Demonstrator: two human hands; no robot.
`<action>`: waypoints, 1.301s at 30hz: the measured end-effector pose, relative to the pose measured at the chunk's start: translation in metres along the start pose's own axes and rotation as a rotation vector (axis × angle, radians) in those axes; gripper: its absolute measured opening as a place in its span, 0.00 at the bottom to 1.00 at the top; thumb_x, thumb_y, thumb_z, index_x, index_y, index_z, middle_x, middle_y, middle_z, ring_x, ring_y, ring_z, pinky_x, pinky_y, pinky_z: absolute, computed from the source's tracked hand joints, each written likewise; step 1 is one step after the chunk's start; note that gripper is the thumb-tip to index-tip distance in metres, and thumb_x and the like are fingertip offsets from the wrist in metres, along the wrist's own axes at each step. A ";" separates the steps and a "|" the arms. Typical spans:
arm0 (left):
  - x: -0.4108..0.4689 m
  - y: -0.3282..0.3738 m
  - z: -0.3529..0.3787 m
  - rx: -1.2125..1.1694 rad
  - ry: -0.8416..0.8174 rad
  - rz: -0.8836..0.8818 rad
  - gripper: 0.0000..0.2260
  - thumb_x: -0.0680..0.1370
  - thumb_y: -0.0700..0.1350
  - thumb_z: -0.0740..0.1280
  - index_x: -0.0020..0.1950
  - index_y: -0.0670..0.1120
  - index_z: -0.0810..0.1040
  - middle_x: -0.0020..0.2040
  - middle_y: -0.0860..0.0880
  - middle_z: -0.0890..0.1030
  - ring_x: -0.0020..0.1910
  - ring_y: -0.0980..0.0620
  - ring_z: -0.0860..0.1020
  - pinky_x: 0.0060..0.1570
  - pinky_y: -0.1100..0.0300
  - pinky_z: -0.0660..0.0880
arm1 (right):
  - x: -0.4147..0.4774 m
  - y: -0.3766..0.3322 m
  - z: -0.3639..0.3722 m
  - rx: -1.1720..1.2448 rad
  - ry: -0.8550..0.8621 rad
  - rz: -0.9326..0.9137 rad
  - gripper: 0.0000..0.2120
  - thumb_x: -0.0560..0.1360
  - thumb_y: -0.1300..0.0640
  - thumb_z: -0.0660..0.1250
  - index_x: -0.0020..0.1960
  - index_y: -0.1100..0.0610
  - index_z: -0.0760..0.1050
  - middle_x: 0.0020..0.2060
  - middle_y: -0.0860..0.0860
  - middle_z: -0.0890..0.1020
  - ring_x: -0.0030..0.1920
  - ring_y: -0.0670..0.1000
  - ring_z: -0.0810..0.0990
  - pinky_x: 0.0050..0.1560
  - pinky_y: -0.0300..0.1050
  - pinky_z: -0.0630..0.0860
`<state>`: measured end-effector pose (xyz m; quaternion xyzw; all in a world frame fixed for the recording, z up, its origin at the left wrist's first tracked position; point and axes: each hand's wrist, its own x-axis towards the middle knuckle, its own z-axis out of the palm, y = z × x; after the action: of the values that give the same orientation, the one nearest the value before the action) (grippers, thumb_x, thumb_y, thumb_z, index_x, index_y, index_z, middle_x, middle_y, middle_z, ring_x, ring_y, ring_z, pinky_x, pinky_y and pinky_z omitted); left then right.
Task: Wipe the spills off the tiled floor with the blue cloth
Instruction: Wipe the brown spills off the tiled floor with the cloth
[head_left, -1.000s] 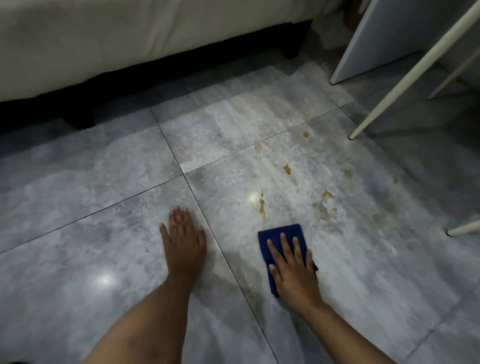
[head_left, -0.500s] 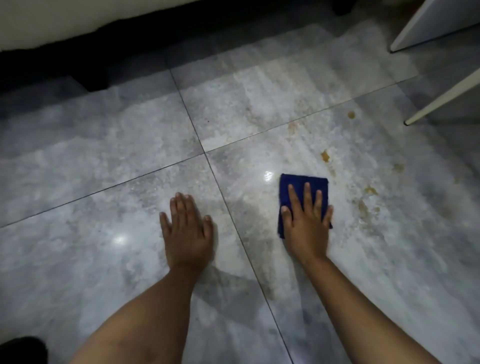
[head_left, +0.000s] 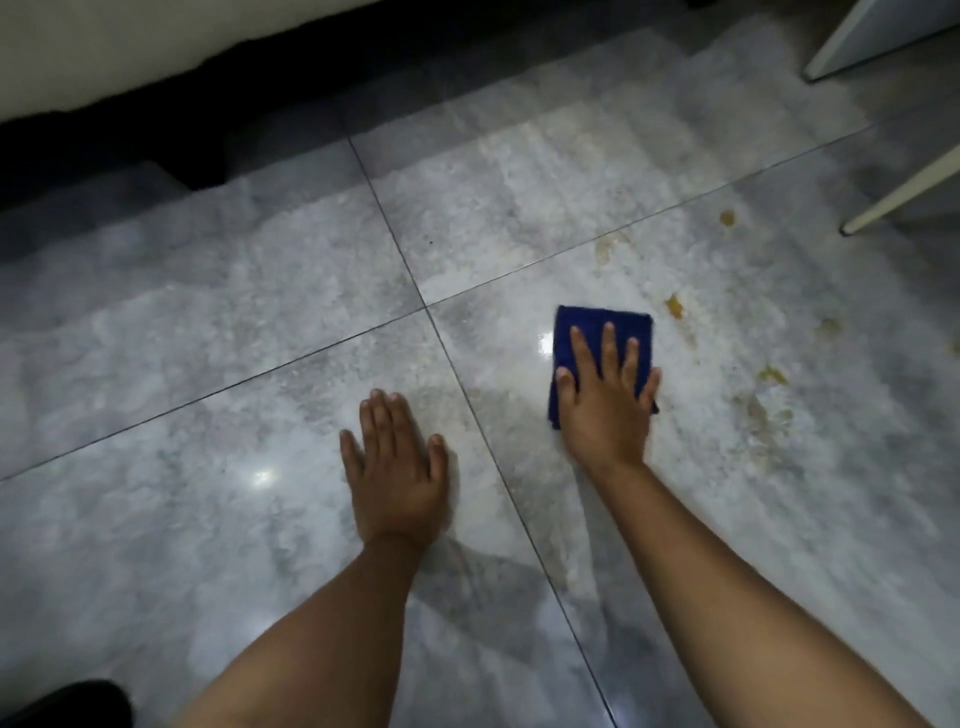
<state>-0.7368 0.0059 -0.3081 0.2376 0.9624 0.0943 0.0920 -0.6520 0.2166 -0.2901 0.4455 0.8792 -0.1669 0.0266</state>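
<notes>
A folded blue cloth (head_left: 592, 325) lies flat on the grey tiled floor (head_left: 260, 338). My right hand (head_left: 605, 402) presses down on it with fingers spread, covering its lower half. Yellowish-brown spill spots (head_left: 674, 305) are scattered to the right of the cloth, with more smears (head_left: 763, 405) further right and one drop (head_left: 727, 217) near a furniture leg. My left hand (head_left: 397, 470) rests flat on the neighbouring tile, fingers together, holding nothing.
A bed with a pale cover (head_left: 130, 47) and a dark gap under it runs along the top left. A white furniture leg (head_left: 904, 192) and a white panel (head_left: 878, 36) stand at the top right. A dark object (head_left: 62, 701) sits at the bottom left corner.
My right hand has pushed the blue cloth forward over the spot beside the light reflection, which no longer shows. The view has tilted down and closer. My left hand stays planted.
</notes>
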 end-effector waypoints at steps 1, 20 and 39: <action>-0.001 0.001 0.000 0.002 0.000 0.008 0.29 0.81 0.56 0.46 0.78 0.44 0.43 0.79 0.46 0.45 0.77 0.51 0.41 0.74 0.46 0.40 | -0.018 0.002 0.001 0.019 0.020 0.058 0.25 0.82 0.43 0.46 0.77 0.42 0.47 0.78 0.49 0.46 0.77 0.54 0.40 0.73 0.63 0.39; 0.064 0.151 0.021 -0.028 -0.025 0.153 0.30 0.81 0.55 0.43 0.78 0.39 0.43 0.78 0.40 0.43 0.77 0.46 0.40 0.73 0.43 0.37 | -0.096 0.085 -0.009 -0.052 0.022 0.064 0.26 0.79 0.40 0.42 0.76 0.40 0.52 0.77 0.47 0.51 0.77 0.53 0.46 0.74 0.61 0.43; 0.062 0.156 0.028 0.000 0.025 0.110 0.31 0.79 0.56 0.44 0.78 0.42 0.43 0.79 0.43 0.44 0.77 0.48 0.41 0.74 0.45 0.38 | -0.056 0.138 -0.028 0.032 0.135 0.301 0.23 0.81 0.45 0.49 0.76 0.44 0.58 0.77 0.51 0.54 0.77 0.55 0.47 0.73 0.61 0.41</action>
<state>-0.7162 0.1750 -0.3081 0.2890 0.9490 0.1020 0.0746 -0.5062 0.2578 -0.2899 0.5828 0.7995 -0.1447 -0.0147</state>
